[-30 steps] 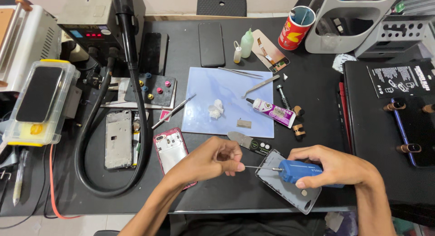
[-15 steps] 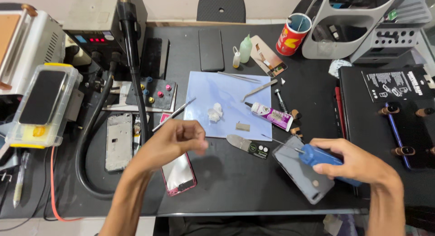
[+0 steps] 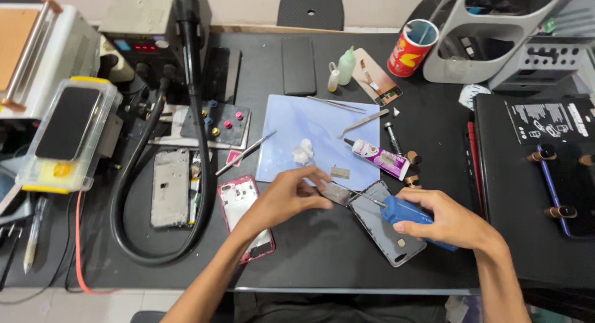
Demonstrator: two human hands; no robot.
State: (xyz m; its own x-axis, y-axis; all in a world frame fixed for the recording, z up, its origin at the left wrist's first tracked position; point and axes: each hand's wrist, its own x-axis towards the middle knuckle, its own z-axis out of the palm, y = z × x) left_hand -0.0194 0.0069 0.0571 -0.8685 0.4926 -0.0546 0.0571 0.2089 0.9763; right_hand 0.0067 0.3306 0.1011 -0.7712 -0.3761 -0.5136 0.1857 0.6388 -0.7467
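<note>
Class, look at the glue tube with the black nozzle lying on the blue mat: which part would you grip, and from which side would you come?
Probably best: grip the glue tube across its white and purple body, from above. It lies flat and slanted, black nozzle toward the mat's middle, so the long sides are free. Tweezers lie behind it and small knobs near its tail, so avoid the ends.

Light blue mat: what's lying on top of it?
On the light blue mat: a white wad, a small grey plate, tweezers and part of a glue tube. The left hand covers its near edge.
</note>
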